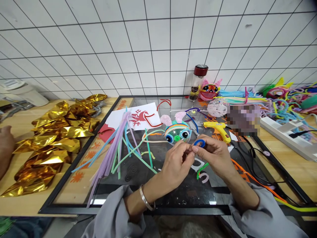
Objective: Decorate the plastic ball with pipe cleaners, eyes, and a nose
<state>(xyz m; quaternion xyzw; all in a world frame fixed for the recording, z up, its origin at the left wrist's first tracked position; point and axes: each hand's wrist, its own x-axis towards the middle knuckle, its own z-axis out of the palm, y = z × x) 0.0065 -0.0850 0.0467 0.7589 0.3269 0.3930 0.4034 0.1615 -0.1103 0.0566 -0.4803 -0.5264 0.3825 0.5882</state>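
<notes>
My right hand (215, 152) pinches a small coil of blue pipe cleaner (200, 142) by its lower edge. My left hand (176, 161) meets it there, fingertips pressed together at the coil. Just behind the hands sits a round animal head (177, 127) with pink ears, blue eyes, a green nose and a striped top. A white paper cutout (197, 164) lies below the fingers, beside a curled green pipe cleaner (201, 168) and a pale pink curved piece (204, 178).
A yellow glue gun (218, 129) lies right of the head. Purple pipe cleaners (111, 148) spread leftward near white paper (119, 114). Gold foil (56, 138) and another person's hand (6, 145) are at left. A bottle (196, 86) and power strip (288, 138) stand at back and right.
</notes>
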